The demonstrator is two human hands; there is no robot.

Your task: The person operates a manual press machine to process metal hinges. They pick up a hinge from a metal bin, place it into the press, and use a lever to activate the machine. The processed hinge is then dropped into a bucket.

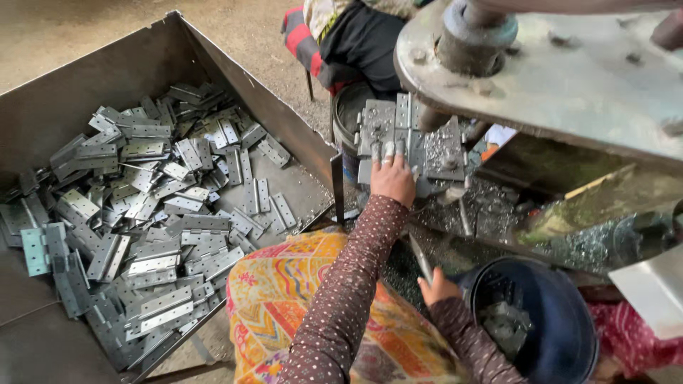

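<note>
My left hand (392, 179) reaches forward to the bed of a metal press (562, 78). Its taped fingertips lie on a grey hinge plate (378, 128) that sits among other plates on the die. My right hand (436, 288) is low, by the rim of a dark blue bucket (562, 334), with its fingers curled. I cannot see whether it holds anything. Both arms wear brown dotted sleeves. A thin metal rod (421, 259) runs just left of the right hand.
A large steel bin (107, 71) on the left holds several loose grey hinge plates (156, 213). Metal shavings (491, 206) cover the press bed. A patterned yellow cloth (284, 284) lies over my lap. Another person in dark clothes (359, 39) sits behind the press.
</note>
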